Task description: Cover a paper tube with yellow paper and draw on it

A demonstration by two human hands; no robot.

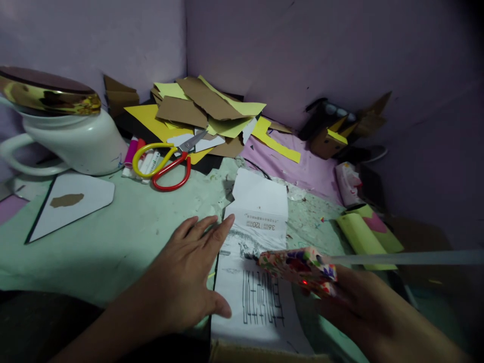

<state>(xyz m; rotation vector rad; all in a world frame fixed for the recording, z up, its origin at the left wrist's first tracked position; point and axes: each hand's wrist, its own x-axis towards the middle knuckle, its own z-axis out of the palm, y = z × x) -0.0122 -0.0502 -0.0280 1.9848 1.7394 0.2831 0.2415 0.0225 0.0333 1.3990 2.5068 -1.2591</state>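
Note:
A flattened white carton piece (260, 196) with printed text and a drawing lies lengthwise before me. My left hand (192, 272) rests at its left edge, fingers spread, with the index fingertip over the paper. In my right hand (351, 302) is a flower-patterned hot glue gun (298, 264), its dark nozzle pointing left, low over the printed middle of the carton piece. A red light glows on its side, and a long translucent glue stick (408, 258) sticks out of its back to the right. Whether the nozzle touches the paper I cannot tell.
Scissors (170, 161) with yellow and red handles lie beyond my left hand, against a pile of cardboard and paper scraps (204, 103). A white mug (75, 141) with a gold lid stands at left, near a white cutout (75, 196). Yellow-green paper (363, 232) lies at right.

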